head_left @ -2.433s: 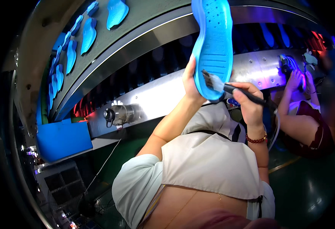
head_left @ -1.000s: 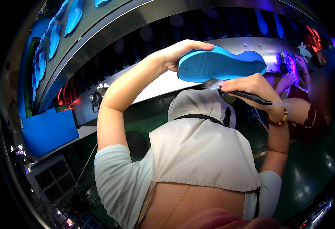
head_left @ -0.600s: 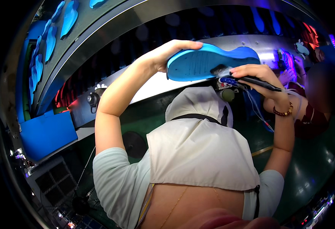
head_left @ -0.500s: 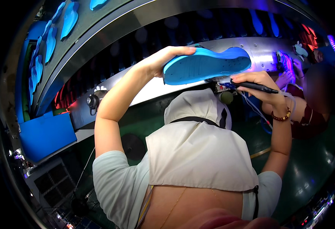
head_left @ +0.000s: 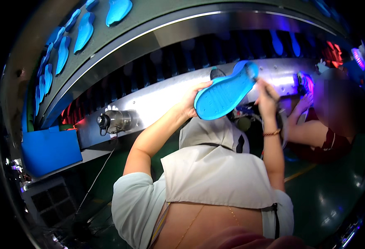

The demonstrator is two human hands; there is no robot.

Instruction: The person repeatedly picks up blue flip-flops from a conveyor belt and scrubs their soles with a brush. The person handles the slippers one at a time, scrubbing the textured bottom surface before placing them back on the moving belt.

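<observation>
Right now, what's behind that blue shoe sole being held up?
Behind the blue shoe sole runs a long shiny metal machine panel with a dark slotted band above it. The left hand grips the sole's edge; the right hand is beside it. The sole hides the panel directly behind.

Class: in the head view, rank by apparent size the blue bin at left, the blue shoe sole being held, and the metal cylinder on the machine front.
1. Blue bin, though nearness to the camera may flatter it.
2. Blue shoe sole.
3. Metal cylinder, clearly smallest.

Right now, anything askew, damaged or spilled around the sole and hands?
Nothing stands out. The left hand holds the blue sole tilted; the right hand is at its upper end. More blue soles lie in rows on the conveyor.
</observation>
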